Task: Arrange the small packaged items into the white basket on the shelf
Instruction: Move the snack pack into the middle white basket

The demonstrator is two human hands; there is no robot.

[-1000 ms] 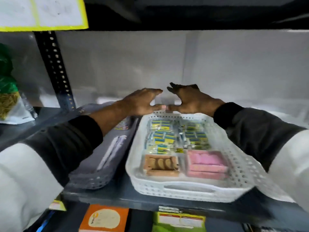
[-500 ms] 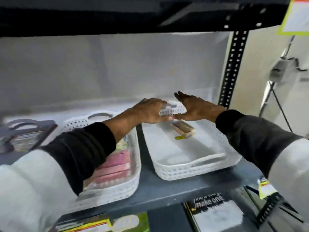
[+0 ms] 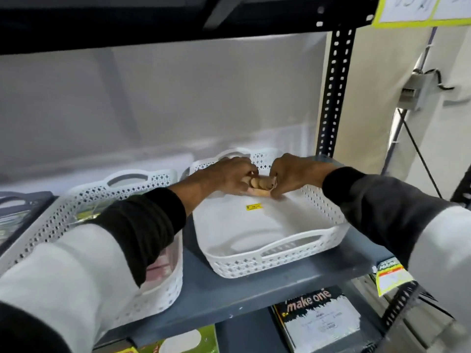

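Small packet (image 3: 260, 186), tan-brown, at the far end of the white basket (image 3: 303, 240), low against the floor near the back wall. Contents look like round biscuits, but blurred; not certain. It lies crosswise between both hands.

Left hand (image 3: 226, 175) comes in from the left, fingers curled onto the packet's left end. Right hand (image 3: 293, 174) comes from the right, fingers bent down and closed on the right end. Both grip it; only the middle stretch of the packet shows between the knuckles, the rest hidden under the fingers. Cannot tell whether the packet rests on the basket floor or is held just above it.

Yellow sticker (image 3: 253, 206) on the basket floor, just in front of the packet. The floor nearer the front handle is bare.

Second white basket (image 3: 142, 178) stands just left of the first on the grey shelf (image 3: 244, 291), a narrow gap between them. The left sleeve (image 3: 142, 225) crosses over it and hides most of what it holds; something pink shows at its near corner. Dark tray (image 3: 20, 200) at the far left edge.

Perforated black upright (image 3: 334, 87) rises behind the right hand. Below the shelf, a dark package printed "make one" (image 3: 316, 314).
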